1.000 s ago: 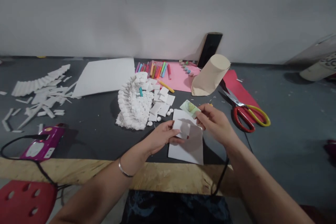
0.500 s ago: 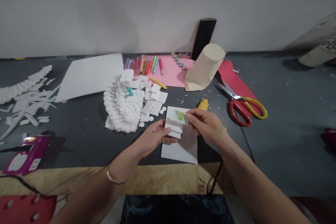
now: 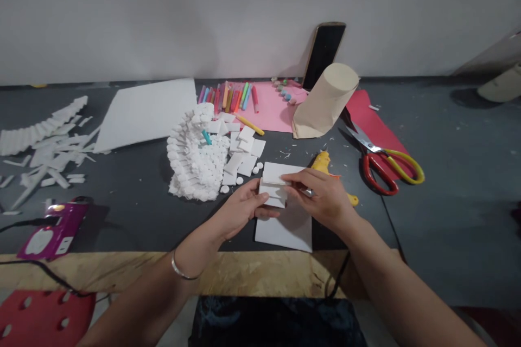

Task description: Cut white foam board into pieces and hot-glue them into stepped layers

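My left hand (image 3: pixel 240 210) pinches a small stack of white foam pieces (image 3: pixel 273 191) from the left, above a white sheet (image 3: pixel 287 225) near the table's front edge. My right hand (image 3: pixel 321 198) closes on the same stack from the right, its fingers pressing a white piece onto the top. A yellow glue gun (image 3: pixel 325 165) lies just behind my right hand. Left of the hands stands a white built-up foam model (image 3: pixel 195 160), with loose white squares (image 3: pixel 244 157) beside it.
Red and yellow scissors (image 3: pixel 385 165) lie to the right on red paper. A beige paper cone (image 3: pixel 325 102), a phone (image 3: pixel 324 53), coloured markers (image 3: pixel 230 96) and pink paper sit at the back. White strips (image 3: pixel 44 141), a large white sheet (image 3: pixel 146 111) and a purple box (image 3: pixel 51 230) lie on the left.
My right hand has brought the small card with the green print down onto the stack held in my left hand; the print no longer shows. The glue gun has come into view.
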The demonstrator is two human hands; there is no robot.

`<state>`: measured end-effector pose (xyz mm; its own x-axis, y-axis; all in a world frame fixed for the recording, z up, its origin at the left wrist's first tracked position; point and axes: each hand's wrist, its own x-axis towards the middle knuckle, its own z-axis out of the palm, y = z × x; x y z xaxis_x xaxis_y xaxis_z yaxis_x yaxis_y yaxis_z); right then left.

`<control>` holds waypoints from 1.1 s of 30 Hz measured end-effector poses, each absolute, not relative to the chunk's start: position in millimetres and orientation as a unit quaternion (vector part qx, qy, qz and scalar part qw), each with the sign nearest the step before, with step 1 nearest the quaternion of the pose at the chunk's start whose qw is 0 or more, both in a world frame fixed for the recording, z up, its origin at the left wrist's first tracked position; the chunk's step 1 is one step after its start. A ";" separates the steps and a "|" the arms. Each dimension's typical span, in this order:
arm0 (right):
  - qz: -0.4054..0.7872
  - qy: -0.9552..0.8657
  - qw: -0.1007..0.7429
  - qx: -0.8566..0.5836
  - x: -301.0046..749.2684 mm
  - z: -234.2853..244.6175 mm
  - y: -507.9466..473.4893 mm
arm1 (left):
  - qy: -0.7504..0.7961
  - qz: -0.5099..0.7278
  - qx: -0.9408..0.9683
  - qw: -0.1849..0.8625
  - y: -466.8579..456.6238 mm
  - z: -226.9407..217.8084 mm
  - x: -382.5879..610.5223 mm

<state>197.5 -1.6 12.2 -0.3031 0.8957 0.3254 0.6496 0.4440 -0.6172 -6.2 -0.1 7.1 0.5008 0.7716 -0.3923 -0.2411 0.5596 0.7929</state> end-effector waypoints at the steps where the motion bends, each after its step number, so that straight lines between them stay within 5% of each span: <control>1: 0.197 -0.785 0.323 -0.490 197.5 12.8 -1.6 | 0.386 0.320 0.346 0.793 -0.3 7.3 -6.3; 13: 0.350 -0.696 0.315 -0.542 196.9 4.0 -2.7 | 0.401 0.304 0.374 0.779 -1.9 3.8 -6.9; 33: 0.390 -0.647 0.340 -0.559 193.8 5.7 -1.9 | 0.400 0.289 0.381 0.782 -1.6 2.4 -6.5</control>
<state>193.8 -1.9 5.7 -0.1430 0.9897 0.0040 0.4586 0.0699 -0.8859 -6.5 -1.6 2.4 0.5117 0.7575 -0.4053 -0.1474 0.5422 0.8272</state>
